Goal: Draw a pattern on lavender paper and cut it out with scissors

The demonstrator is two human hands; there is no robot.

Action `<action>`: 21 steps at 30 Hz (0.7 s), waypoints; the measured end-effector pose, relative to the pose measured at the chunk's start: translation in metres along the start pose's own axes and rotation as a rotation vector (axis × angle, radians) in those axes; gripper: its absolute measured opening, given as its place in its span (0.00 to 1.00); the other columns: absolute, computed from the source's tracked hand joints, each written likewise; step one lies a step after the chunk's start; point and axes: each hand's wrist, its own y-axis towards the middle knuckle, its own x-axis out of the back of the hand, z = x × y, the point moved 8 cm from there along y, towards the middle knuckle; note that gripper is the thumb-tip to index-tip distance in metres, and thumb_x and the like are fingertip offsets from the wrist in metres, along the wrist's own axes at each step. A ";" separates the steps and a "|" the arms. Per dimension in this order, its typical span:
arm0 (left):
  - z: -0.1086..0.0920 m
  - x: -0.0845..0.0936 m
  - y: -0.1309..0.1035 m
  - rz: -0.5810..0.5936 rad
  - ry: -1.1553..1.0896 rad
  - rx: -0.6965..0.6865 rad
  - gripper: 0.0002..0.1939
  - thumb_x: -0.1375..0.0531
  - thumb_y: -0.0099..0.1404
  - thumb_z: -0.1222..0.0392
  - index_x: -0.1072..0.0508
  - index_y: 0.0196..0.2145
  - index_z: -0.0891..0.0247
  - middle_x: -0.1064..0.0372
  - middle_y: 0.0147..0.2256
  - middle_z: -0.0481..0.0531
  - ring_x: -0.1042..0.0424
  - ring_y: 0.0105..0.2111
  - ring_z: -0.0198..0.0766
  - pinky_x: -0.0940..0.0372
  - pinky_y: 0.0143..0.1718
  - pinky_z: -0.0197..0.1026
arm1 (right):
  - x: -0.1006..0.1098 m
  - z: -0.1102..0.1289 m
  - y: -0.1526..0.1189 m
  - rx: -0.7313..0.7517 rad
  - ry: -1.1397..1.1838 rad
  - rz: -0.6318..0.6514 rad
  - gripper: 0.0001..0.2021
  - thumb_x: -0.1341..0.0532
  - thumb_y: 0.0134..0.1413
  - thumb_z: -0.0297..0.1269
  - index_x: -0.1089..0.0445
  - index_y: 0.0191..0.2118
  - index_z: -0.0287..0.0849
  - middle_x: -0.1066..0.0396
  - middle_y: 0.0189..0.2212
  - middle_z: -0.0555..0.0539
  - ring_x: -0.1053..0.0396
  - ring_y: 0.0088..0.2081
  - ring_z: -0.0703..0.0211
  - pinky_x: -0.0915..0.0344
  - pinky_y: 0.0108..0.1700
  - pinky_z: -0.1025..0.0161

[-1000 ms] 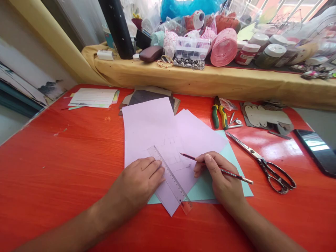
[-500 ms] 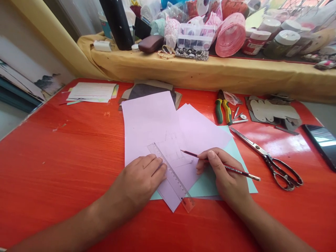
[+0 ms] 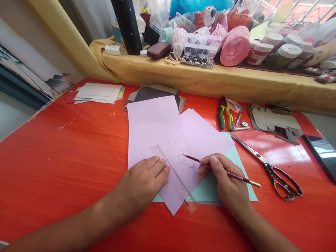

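My left hand (image 3: 147, 180) lies flat, fingers out, over the left edge of a clear ruler (image 3: 177, 177) and the lilac paper (image 3: 152, 120) beneath it. The ruler slants down to the right, its lower end past the paper's edge. In my right hand (image 3: 225, 175) is a dark red pencil (image 3: 243, 179), pinched between thumb and fingers, its tip pointing left just over or on faint pencil lines; contact is too small to tell. Another lilac sheet (image 3: 202, 129) and a light green sheet (image 3: 210, 189) lie underneath.
Scissors (image 3: 270, 167) lie right of the papers, beside a phone (image 3: 321, 154). Pliers (image 3: 225, 115) and grey cut pieces (image 3: 274, 120) are farther back. Note sheets (image 3: 99, 92) rest at back left. Jars, a black bottle (image 3: 127, 26) and a clear box (image 3: 202, 45) crowd the cloth-covered ledge.
The camera view has shifted, so the papers and ledge items appear slightly lower and farther right. Both hands keep nearly the same pose over the papers, the pencil still in my right hand.
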 end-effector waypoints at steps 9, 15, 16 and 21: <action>-0.001 -0.001 0.000 -0.015 -0.002 0.007 0.11 0.41 0.79 0.68 0.20 0.52 0.71 0.17 0.49 0.62 0.17 0.48 0.53 0.19 0.45 0.52 | 0.001 -0.005 -0.001 0.019 0.036 -0.014 0.17 0.37 0.79 0.49 0.18 0.39 0.48 0.19 0.26 0.49 0.22 0.27 0.55 0.22 0.33 0.61; -0.002 -0.001 -0.001 -0.031 0.019 0.003 0.11 0.41 0.81 0.66 0.20 0.52 0.70 0.17 0.49 0.63 0.17 0.49 0.53 0.19 0.48 0.52 | -0.002 0.000 0.001 0.001 0.007 0.015 0.18 0.37 0.78 0.52 0.19 0.38 0.47 0.19 0.26 0.49 0.21 0.27 0.55 0.22 0.32 0.60; -0.002 -0.001 -0.002 -0.029 0.023 0.002 0.11 0.42 0.81 0.65 0.20 0.53 0.70 0.17 0.49 0.62 0.17 0.49 0.52 0.19 0.48 0.52 | -0.002 0.000 0.001 -0.003 0.010 0.013 0.19 0.37 0.78 0.52 0.19 0.38 0.46 0.19 0.26 0.49 0.21 0.26 0.55 0.22 0.32 0.60; 0.000 -0.003 -0.003 -0.033 0.032 -0.018 0.12 0.43 0.82 0.65 0.20 0.53 0.70 0.16 0.48 0.62 0.17 0.49 0.53 0.19 0.48 0.53 | -0.003 0.001 0.000 -0.006 0.037 0.002 0.20 0.36 0.77 0.55 0.19 0.37 0.46 0.20 0.26 0.49 0.22 0.27 0.54 0.22 0.32 0.59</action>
